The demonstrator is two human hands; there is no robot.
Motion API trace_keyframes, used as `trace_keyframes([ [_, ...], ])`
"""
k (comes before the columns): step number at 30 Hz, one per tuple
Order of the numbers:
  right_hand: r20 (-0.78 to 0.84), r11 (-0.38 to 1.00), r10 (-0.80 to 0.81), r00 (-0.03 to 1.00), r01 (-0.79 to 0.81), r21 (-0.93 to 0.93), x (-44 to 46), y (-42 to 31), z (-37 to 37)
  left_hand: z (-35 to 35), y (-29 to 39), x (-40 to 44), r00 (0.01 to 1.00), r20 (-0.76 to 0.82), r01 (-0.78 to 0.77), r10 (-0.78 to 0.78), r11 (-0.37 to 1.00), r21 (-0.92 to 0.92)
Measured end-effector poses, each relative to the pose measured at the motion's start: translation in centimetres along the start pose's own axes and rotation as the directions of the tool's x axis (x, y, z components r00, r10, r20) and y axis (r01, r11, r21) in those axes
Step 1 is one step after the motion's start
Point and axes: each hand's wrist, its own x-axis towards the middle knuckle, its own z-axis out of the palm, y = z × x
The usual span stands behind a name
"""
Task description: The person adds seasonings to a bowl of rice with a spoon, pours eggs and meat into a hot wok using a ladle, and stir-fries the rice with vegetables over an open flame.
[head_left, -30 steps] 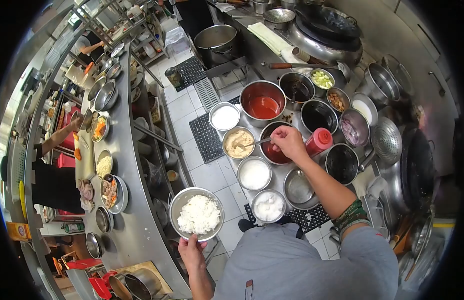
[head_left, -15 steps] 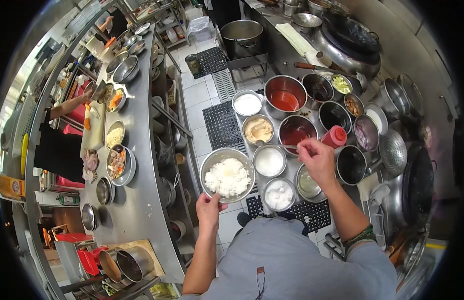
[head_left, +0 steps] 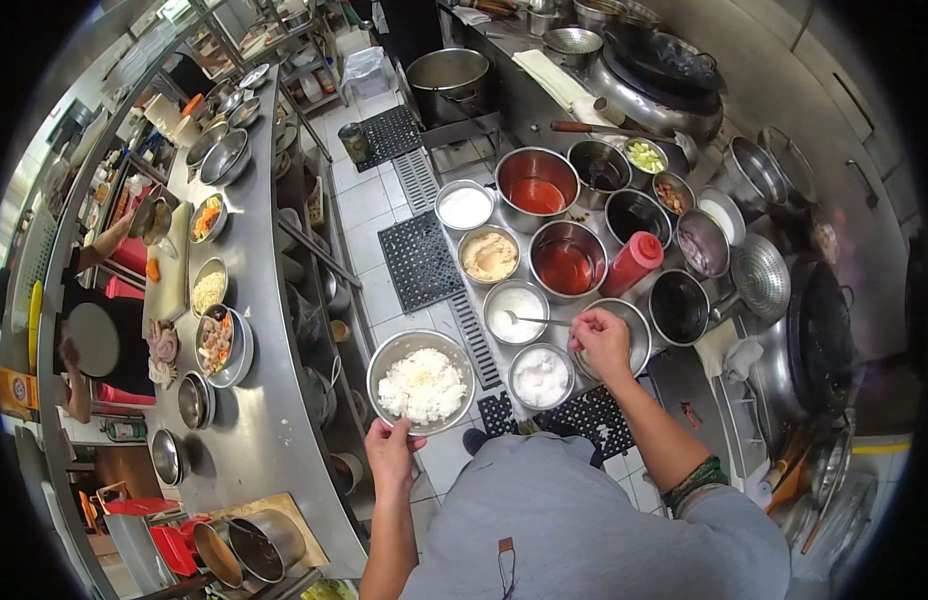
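My left hand grips the near rim of a metal bowl, thumb over the edge. White rice lies in the bowl, with a slightly yellowish patch on top. In my right hand is a spoon, pinched by its handle. Its head dips into a round tin of white granules. Below that tin stands another tin of white granules, and behind it one of pale tan paste. A partly hidden metal container sits under my right hand.
Pots of red sauce and a red squeeze bottle stand beyond my right hand. A strainer and woks are at right. Bowls of food line the steel counter at left, where another person works.
The spoon has moved from between the tan paste and the white tin down into the white granules. My right hand has come lower. The other person now has a round grey thing near them.
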Motion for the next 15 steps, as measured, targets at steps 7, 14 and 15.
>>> trace_keyframes([
  [7, -0.007, 0.937, 0.141, 0.99, -0.131, 0.323, -0.5, -2.4, -3.3, -0.1, -0.4, 0.8, 1.0, -0.005, -0.023, 0.023, 1.0, 0.0],
  [14, -0.069, 0.987, -0.121, 0.99, 0.127, 0.094, -1.4, -4.5, -1.2, 3.1, 1.3, 1.0, 0.989, 0.142, -0.054, 0.046, 0.997, 0.056],
  [15, -0.089, 0.994, -0.108, 0.99, 0.109, 0.005, -0.8, -3.3, -0.4, 3.2, 1.5, 0.7, 0.984, 0.174, -0.055, 0.043, 0.997, 0.063],
])
